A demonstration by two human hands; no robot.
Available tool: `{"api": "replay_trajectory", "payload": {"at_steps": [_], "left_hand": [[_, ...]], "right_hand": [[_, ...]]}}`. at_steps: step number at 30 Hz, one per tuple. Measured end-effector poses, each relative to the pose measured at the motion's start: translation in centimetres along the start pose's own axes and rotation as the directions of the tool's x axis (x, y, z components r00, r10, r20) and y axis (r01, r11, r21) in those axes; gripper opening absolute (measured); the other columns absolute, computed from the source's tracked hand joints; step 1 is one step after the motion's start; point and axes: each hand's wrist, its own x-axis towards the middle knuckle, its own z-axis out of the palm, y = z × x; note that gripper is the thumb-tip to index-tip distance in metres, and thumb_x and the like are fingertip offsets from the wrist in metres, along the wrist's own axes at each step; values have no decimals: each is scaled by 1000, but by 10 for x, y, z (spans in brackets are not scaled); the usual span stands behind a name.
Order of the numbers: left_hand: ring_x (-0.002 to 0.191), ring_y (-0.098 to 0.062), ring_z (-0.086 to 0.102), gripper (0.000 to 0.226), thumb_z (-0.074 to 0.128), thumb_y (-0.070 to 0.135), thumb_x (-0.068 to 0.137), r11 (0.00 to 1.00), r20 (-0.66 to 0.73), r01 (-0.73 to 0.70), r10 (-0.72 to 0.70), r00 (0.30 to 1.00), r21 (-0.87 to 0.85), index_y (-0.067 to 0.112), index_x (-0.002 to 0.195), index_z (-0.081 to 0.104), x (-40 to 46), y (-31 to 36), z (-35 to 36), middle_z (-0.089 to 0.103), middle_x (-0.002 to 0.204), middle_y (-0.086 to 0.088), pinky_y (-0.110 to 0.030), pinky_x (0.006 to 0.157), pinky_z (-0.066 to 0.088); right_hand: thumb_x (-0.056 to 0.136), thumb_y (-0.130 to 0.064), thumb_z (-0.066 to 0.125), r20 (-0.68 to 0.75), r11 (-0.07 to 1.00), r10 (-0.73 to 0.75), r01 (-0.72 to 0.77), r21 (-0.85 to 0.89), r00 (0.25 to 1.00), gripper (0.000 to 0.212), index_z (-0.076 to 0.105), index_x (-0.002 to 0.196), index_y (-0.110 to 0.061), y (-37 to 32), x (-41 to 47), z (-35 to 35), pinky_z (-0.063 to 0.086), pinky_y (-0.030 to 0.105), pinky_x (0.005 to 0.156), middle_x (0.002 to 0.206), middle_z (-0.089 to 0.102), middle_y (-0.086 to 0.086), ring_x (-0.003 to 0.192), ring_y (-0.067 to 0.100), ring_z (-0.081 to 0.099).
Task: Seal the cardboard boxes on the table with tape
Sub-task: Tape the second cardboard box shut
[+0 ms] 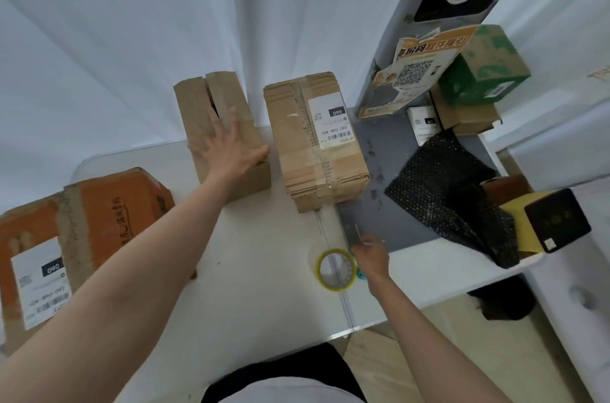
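A plain brown box (211, 98) stands at the middle back of the white table (264, 270), its top flaps meeting with a gap between them. My left hand (227, 151) lies flat on its top with the fingers spread. To its right stands a taped brown box (317, 145) with a white label. An orange box (99, 224) with a label sits at the near left. A roll of clear tape (336, 269) lies on the table near the front. Just right of it my right hand (371, 255) grips a small grey blade-like tool (355, 232).
A grey mat (379, 204) covers the table's right part, with black bubble wrap (452, 198) on it. A green box (482, 69), small brown boxes, a printed card (412, 69) and a yellow and black box (548, 221) crowd the right side. White curtains hang behind.
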Motion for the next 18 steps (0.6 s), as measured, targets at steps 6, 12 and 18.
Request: {"api": "replay_trajectory", "payload": {"at_steps": [6, 12, 18], "left_hand": [[151, -49, -17, 118, 57, 81, 77, 999, 21, -29, 28, 999, 22, 32, 161, -11, -31, -10, 19, -19, 168, -9, -76, 114, -3], [150, -48, -20, 119, 54, 84, 75, 998, 19, -24, 23, 1000, 53, 34, 159, -14, -91, -29, 43, -24, 167, -6, -76, 115, -2], [149, -48, -23, 119, 57, 82, 76, 998, 34, -11, 9, 999, 69, 35, 159, -15, -150, -34, 57, -23, 167, -5, -75, 115, -2]], "right_hand": [[94, -14, 61, 79, 926, -71, 95, -365, 994, 34, 58, 128, -16, 33, -13, 6, 48, 40, 92, 134, 54, 12, 116, 32, 59], [100, -12, 52, 76, 837, -119, 141, -529, 990, 42, 40, 141, -10, 40, -24, 24, 48, 44, 89, 145, 39, 15, 119, 37, 55], [98, -5, 54, 3, 891, -102, 92, -443, 995, 42, 39, 137, -3, 43, -30, 27, 48, 44, 90, 142, 43, 19, 118, 41, 57]]}}
